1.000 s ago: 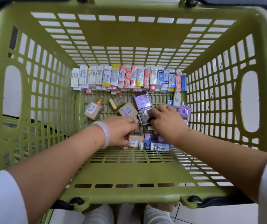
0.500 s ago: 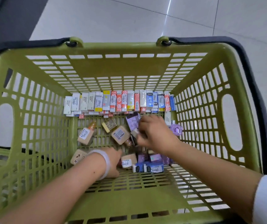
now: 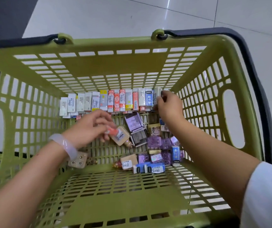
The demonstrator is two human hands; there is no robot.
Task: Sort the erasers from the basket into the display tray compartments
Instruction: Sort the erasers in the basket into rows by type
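- The olive-green slatted plastic basket holds a row of boxed erasers standing along its far wall, with loose purple, tan and blue ones heaped on its floor.
- The left hand pinches a small orange-capped eraser.
- The right hand grips the pale eraser at the row's right end.
- A dark handle lies along the rim; grey tiled floor is beyond.
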